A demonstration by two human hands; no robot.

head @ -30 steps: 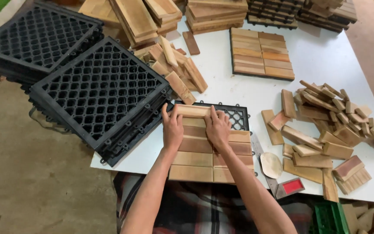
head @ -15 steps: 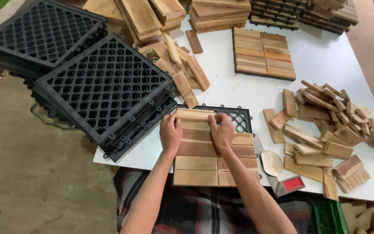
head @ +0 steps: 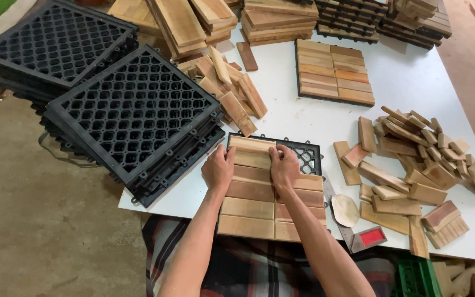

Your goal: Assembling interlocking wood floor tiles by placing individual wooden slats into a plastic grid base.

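Hands flat, side by side, on the wooden slats (head: 248, 159) near the top of a black grid tile (head: 307, 155) lying at the table's (head: 413, 82) near edge. Left hand (head: 218, 170) and right hand (head: 284, 168) press palms down, gripping nothing. Upper right corner of the grid is bare. Seating well likely calls for even downward pressure with slat ends square to the grid's border. Whether the clips beneath have caught is hidden. Loose wood offcuts (head: 413, 148) lie to the right, stacked black grids (head: 133, 115) to the left.
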